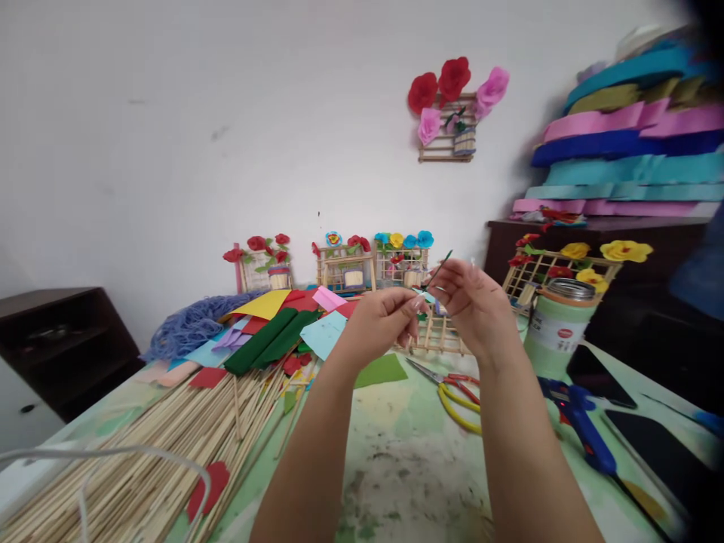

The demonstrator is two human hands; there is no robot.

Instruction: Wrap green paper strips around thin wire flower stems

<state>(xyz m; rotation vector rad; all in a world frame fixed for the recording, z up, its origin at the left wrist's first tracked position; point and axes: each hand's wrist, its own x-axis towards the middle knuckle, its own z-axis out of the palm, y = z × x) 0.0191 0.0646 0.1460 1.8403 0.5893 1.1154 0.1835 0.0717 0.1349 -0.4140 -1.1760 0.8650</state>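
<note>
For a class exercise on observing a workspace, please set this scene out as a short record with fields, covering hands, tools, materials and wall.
Left hand: thumb and finger pinched; what lies between is too small to tell
Right hand: holds a thin dark green stem
Tools: scissors; blue glue gun
Materials: thin sticks; dark green paper
Container: light green flask
Wall: red and pink flowers

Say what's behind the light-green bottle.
A stick lattice with red and yellow paper flowers, then a dark cabinet. The light-green bottle covers some of the lattice; that can't be seen.
</note>
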